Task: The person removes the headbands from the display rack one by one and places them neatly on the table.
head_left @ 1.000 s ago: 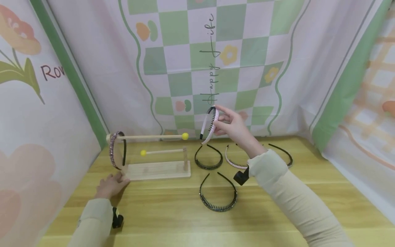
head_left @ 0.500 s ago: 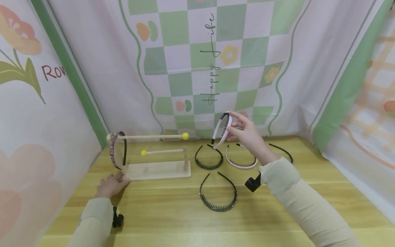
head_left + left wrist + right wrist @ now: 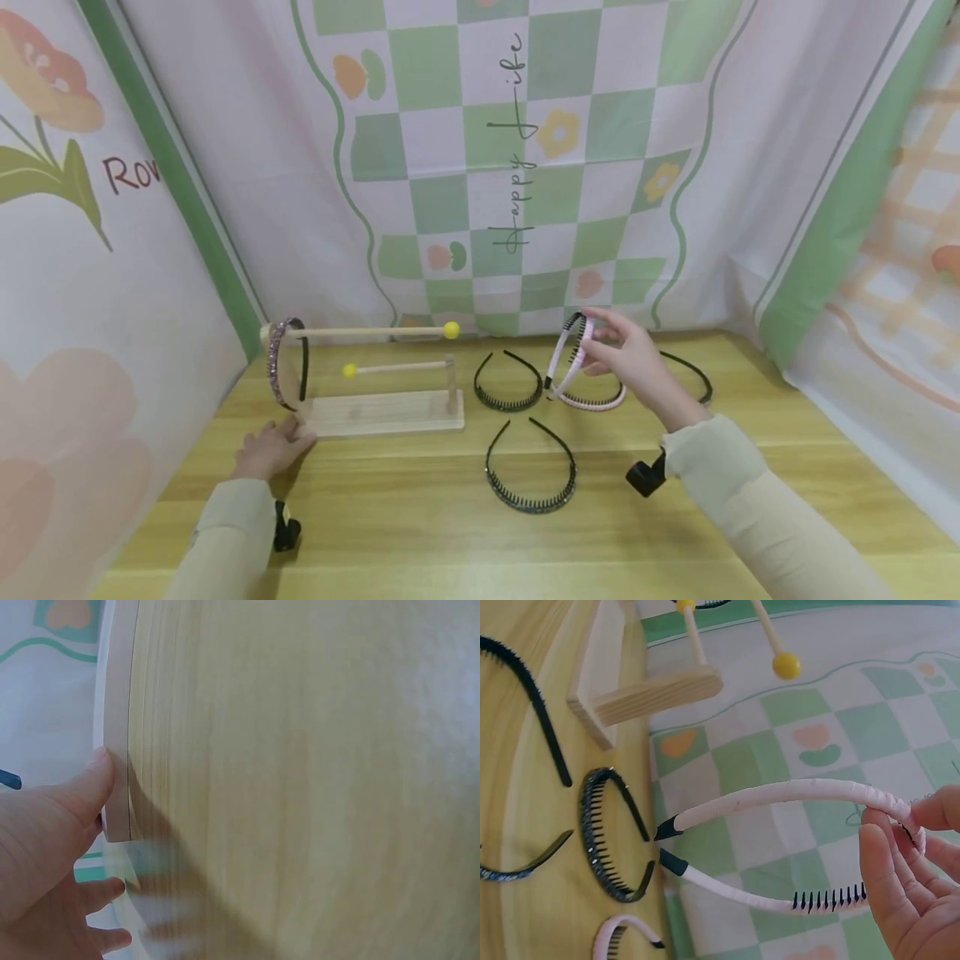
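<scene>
My right hand [image 3: 630, 358] pinches a pale pink headband [image 3: 772, 793] near its top, thumb on one side and fingers on the other. The headband has dark tips and black comb teeth inside; its ends point down and overlap a pink headband [image 3: 592, 406] on the table in the head view. At the left, my left hand [image 3: 266, 452] rests by the end of a wooden rack [image 3: 375, 414], its thumb against the base edge and two fingers extended past the end. On the rack's upper rod hangs a purple glittery headband [image 3: 275, 367].
A dark toothed headband [image 3: 508, 407] lies right of the rack, and another dark one [image 3: 531, 505] lies in front of it. A third dark headband [image 3: 693, 373] is partly hidden behind the right wrist. Both rods end in yellow balls [image 3: 451, 330]. A patterned curtain [image 3: 495, 167] closes the back.
My right hand has moved right and down with the pink headband, from over the back dark headband to over the pink one on the table. My left hand and the rack have stayed put.
</scene>
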Available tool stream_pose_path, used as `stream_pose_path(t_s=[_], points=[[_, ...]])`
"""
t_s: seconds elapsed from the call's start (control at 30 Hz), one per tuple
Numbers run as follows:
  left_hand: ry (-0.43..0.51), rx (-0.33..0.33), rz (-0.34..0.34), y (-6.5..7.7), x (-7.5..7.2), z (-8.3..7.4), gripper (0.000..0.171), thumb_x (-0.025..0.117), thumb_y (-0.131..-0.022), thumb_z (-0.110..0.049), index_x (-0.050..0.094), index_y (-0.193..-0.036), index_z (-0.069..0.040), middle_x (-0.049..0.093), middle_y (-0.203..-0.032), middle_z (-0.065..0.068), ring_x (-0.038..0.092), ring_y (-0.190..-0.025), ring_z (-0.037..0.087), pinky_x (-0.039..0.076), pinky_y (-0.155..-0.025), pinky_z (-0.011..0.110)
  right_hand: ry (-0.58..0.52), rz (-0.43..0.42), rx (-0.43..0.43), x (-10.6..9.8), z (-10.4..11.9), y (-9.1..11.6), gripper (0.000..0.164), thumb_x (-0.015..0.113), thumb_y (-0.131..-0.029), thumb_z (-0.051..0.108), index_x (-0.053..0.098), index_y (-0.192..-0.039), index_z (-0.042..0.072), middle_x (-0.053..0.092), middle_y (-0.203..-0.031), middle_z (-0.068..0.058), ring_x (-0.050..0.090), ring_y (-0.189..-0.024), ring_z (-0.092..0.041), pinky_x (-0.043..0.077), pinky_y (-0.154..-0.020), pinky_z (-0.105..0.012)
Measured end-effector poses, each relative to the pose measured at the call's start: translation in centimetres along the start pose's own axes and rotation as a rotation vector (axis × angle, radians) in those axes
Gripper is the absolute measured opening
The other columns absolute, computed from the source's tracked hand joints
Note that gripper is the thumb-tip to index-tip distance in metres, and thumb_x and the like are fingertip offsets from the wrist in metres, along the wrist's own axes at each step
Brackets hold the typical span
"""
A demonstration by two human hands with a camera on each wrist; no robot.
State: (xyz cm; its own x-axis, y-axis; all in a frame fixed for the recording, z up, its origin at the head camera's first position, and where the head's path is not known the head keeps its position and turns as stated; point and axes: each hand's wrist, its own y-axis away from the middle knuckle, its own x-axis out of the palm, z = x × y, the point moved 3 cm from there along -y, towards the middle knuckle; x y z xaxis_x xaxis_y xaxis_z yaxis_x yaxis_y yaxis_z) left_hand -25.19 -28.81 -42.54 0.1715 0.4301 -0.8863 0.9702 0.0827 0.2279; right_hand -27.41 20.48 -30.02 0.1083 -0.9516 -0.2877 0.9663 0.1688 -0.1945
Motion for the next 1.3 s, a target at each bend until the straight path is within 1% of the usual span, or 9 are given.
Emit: stream_pose_path(t_s=[0.17, 0.3, 0.47, 0.57, 0.8, 1.0, 1.17, 1.3], points=[[0.023, -0.006, 0.007, 0.0, 0.0, 0.0, 0.076, 0.041, -0.092, -0.053, 0.022, -0.143, 0.0, 0.008, -0.139, 0.041, 0.005, -0.12, 0.065, 0.01, -0.093, 0.073, 0.033, -0.001, 0.012, -0.8, -1.2, 1.1, 0.058, 0.054, -0.089, 0.001, 0.031, -0.142, 0.004, 0.051, -0.101, -0.022, 0.062, -0.076, -0.016, 0.054, -0.071, -0.04], [0.028, -0.005, 0.005, 0.1, 0.0, 0.0, 0.076, 0.041, -0.092, -0.054, 0.022, -0.143, 0.0, 0.008, -0.139, 0.041, 0.006, -0.12, 0.064, 0.01, -0.093, 0.073, 0.028, 0.003, 0.022, -1.5, -2.0, 1.9, 0.059, 0.053, -0.088, -0.001, 0.03, -0.142, 0.002, 0.049, -0.102, -0.023, 0.062, -0.074, -0.016, 0.055, -0.069, -0.039], [-0.007, 0.015, -0.007, 0.2, 0.0, -0.1, 0.075, 0.04, -0.093, -0.053, 0.023, -0.142, 0.001, 0.012, -0.138, 0.042, 0.011, -0.117, 0.066, 0.015, -0.091, 0.074, 0.044, 0.018, 0.024, -2.2, -3.1, 3.0, 0.059, 0.054, -0.089, -0.001, 0.029, -0.142, 0.0, 0.048, -0.101, -0.023, 0.062, -0.073, -0.019, 0.055, -0.067, -0.04], [-0.03, 0.027, -0.016, 0.3, -0.1, -0.1, 0.074, 0.04, -0.093, -0.053, 0.025, -0.141, 0.002, 0.015, -0.137, 0.043, 0.014, -0.115, 0.067, 0.018, -0.09, 0.074, 0.067, 0.025, 0.02, -2.5, -3.7, 3.6, 0.059, 0.055, -0.088, -0.003, 0.03, -0.141, -0.001, 0.048, -0.097, -0.021, 0.063, -0.073, -0.022, 0.055, -0.066, -0.042], [-0.021, 0.025, -0.009, 0.2, -0.1, -0.2, 0.074, 0.039, -0.094, -0.052, 0.023, -0.142, 0.001, 0.013, -0.137, 0.042, 0.012, -0.116, 0.067, 0.016, -0.09, 0.074, 0.099, 0.038, 0.037, -3.2, -5.1, 4.9, 0.06, 0.056, -0.085, -0.005, 0.032, -0.14, 0.0, 0.049, -0.096, -0.023, 0.063, -0.076, -0.025, 0.055, -0.064, -0.04], [-0.021, 0.029, -0.012, 0.2, -0.1, -0.2, 0.073, 0.039, -0.094, -0.052, 0.024, -0.142, 0.001, 0.013, -0.137, 0.042, 0.013, -0.116, 0.067, 0.016, -0.09, 0.074, 0.121, 0.035, 0.057, -4.0, -6.3, 6.1, 0.061, 0.053, -0.084, -0.009, 0.029, -0.14, -0.004, 0.048, -0.091, -0.022, 0.063, -0.075, -0.027, 0.055, -0.063, -0.041], [-0.013, 0.026, -0.008, 0.2, -0.1, -0.2, 0.074, 0.039, -0.094, -0.052, 0.023, -0.142, 0.001, 0.012, -0.138, 0.042, 0.011, -0.116, 0.067, 0.016, -0.09, 0.074, 0.175, 0.043, 0.074, -4.8, -6.9, 6.9, 0.063, 0.053, -0.083, -0.008, 0.029, -0.141, -0.004, 0.05, -0.089, -0.02, 0.064, -0.074, -0.031, 0.056, -0.061, -0.039], [-0.006, 0.022, -0.002, 0.1, 0.0, -0.1, 0.074, 0.039, -0.094, -0.053, 0.022, -0.142, 0.001, 0.011, -0.138, 0.042, 0.01, -0.117, 0.067, 0.014, -0.091, 0.074, 0.231, 0.072, 0.114, -5.5, -7.3, 7.7, 0.062, 0.056, -0.084, -0.004, 0.029, -0.139, -0.006, 0.052, -0.082, -0.016, 0.064, -0.071, -0.032, 0.055, -0.059, -0.039]])
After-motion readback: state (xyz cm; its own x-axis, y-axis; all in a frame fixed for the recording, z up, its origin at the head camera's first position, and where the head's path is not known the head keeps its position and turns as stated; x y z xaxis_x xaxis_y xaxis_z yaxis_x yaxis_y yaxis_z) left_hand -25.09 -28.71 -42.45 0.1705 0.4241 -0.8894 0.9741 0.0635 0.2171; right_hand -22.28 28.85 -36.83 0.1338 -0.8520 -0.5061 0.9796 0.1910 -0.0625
